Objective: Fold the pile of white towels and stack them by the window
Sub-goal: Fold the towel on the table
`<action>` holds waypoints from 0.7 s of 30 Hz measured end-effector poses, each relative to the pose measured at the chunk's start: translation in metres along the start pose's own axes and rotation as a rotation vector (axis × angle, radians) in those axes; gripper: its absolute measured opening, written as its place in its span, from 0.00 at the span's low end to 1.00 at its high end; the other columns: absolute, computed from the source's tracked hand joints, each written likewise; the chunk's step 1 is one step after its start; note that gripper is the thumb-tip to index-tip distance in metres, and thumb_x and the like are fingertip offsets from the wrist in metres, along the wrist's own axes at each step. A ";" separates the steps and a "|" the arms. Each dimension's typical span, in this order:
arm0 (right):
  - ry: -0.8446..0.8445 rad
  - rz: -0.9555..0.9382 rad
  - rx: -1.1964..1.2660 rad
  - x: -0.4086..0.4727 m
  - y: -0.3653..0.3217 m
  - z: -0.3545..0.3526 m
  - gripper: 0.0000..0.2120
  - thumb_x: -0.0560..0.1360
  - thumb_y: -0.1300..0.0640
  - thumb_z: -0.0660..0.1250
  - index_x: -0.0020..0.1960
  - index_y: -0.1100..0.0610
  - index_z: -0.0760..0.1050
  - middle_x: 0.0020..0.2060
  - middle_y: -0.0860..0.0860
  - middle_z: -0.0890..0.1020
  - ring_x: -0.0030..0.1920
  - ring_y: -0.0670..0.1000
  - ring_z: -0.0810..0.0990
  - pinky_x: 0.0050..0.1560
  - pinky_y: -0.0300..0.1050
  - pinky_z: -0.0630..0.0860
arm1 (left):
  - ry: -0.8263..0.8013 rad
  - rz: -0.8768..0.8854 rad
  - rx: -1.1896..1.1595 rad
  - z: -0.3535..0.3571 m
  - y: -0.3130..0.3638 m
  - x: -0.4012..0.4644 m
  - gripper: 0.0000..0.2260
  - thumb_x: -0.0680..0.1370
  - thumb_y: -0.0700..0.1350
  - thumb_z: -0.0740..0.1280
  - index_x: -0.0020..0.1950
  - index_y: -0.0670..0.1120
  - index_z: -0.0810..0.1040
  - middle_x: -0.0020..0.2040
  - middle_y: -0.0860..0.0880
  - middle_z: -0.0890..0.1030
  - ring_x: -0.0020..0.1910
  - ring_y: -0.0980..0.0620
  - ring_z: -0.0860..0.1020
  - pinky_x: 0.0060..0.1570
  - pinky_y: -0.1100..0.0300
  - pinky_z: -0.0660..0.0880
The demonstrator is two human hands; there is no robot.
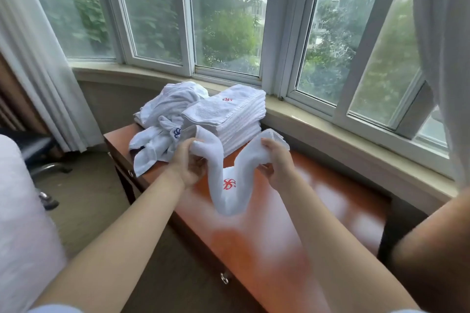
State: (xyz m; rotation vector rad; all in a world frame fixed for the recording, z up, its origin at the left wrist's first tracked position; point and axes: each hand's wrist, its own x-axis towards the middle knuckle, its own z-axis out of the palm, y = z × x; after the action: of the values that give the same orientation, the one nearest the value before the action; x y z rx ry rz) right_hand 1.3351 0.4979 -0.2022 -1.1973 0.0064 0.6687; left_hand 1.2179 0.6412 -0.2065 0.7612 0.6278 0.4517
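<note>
I hold one white towel (230,187) with a red logo above the wooden desk (330,201). My left hand (188,162) grips its left end and my right hand (276,162) grips its right end, so the middle sags down in a loop. Behind it, a neat stack of folded white towels (226,117) stands on the desk near the window sill. To the left of the stack lies a rumpled pile of unfolded white towels (162,122), one showing a blue logo.
A curved window sill (318,122) runs behind the desk under the bay windows. Sheer curtains (38,58) hang at the left and right. A chair base (48,168) stands on the carpet at left, next to a white bed edge (17,211). Desk drawer handles face me.
</note>
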 end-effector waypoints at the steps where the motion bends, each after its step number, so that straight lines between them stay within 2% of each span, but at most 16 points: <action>1: -0.009 -0.006 0.010 0.008 -0.004 0.010 0.02 0.75 0.59 0.67 0.48 0.53 0.76 0.45 0.53 0.81 0.43 0.52 0.80 0.44 0.45 0.77 | -0.028 0.010 -0.004 0.004 0.008 0.009 0.27 0.80 0.44 0.55 0.20 0.46 0.74 0.22 0.53 0.72 0.20 0.59 0.75 0.22 0.71 0.68; 3: -0.031 -0.012 0.034 0.024 -0.013 0.029 0.02 0.75 0.59 0.67 0.46 0.53 0.76 0.42 0.52 0.81 0.38 0.51 0.80 0.37 0.43 0.76 | -0.059 0.022 -0.038 0.012 0.026 0.027 0.29 0.80 0.45 0.55 0.17 0.46 0.71 0.19 0.54 0.70 0.18 0.59 0.72 0.21 0.72 0.67; 6: -0.075 -0.008 0.071 0.046 -0.025 0.058 0.02 0.75 0.58 0.68 0.47 0.54 0.77 0.36 0.50 0.81 0.33 0.49 0.79 0.28 0.37 0.74 | -0.057 0.049 -0.059 0.019 0.055 0.057 0.23 0.80 0.45 0.58 0.23 0.48 0.73 0.22 0.54 0.71 0.20 0.58 0.72 0.23 0.72 0.68; 9: -0.117 0.014 0.129 0.067 -0.034 0.083 0.04 0.74 0.57 0.68 0.48 0.55 0.77 0.30 0.48 0.82 0.31 0.48 0.80 0.28 0.37 0.74 | -0.061 0.040 -0.059 0.020 0.084 0.087 0.14 0.79 0.45 0.58 0.33 0.49 0.71 0.25 0.54 0.71 0.25 0.59 0.72 0.26 0.71 0.69; 10: -0.132 0.017 0.155 0.073 -0.036 0.092 0.04 0.75 0.57 0.68 0.48 0.56 0.77 0.29 0.48 0.82 0.30 0.48 0.80 0.29 0.38 0.75 | -0.072 0.022 -0.085 0.020 0.093 0.097 0.13 0.78 0.45 0.59 0.33 0.49 0.71 0.26 0.54 0.71 0.26 0.59 0.72 0.26 0.71 0.70; 14: -0.148 -0.008 0.241 0.099 -0.043 0.126 0.04 0.76 0.57 0.66 0.47 0.58 0.77 0.29 0.50 0.82 0.28 0.48 0.80 0.29 0.37 0.76 | -0.111 0.027 -0.114 0.009 0.128 0.139 0.20 0.77 0.44 0.58 0.24 0.48 0.71 0.23 0.54 0.68 0.22 0.58 0.69 0.24 0.71 0.67; 16: -0.156 -0.055 0.311 0.114 -0.046 0.144 0.06 0.77 0.57 0.65 0.50 0.59 0.77 0.30 0.51 0.82 0.28 0.49 0.81 0.28 0.37 0.76 | -0.146 0.035 -0.127 0.003 0.149 0.157 0.17 0.77 0.43 0.58 0.27 0.48 0.69 0.23 0.53 0.68 0.21 0.57 0.70 0.25 0.71 0.68; 18: -0.156 -0.116 0.359 0.130 -0.046 0.163 0.07 0.78 0.57 0.63 0.50 0.60 0.76 0.28 0.51 0.81 0.27 0.49 0.80 0.27 0.36 0.75 | -0.221 0.024 -0.140 -0.006 0.170 0.179 0.14 0.75 0.42 0.58 0.28 0.48 0.68 0.24 0.53 0.69 0.23 0.57 0.72 0.27 0.71 0.68; 21: -0.104 -0.221 0.446 0.150 -0.045 0.193 0.07 0.78 0.57 0.61 0.49 0.61 0.74 0.26 0.51 0.80 0.25 0.49 0.79 0.25 0.35 0.74 | -0.269 0.001 -0.151 -0.018 0.201 0.222 0.22 0.77 0.42 0.53 0.22 0.47 0.67 0.23 0.52 0.67 0.21 0.56 0.70 0.28 0.71 0.67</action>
State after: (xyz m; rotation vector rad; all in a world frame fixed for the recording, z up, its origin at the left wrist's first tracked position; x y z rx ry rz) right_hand 1.4132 0.7259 -0.1409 -0.7202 -0.0609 0.5000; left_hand 1.3374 0.9095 -0.1447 0.6636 0.3383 0.3844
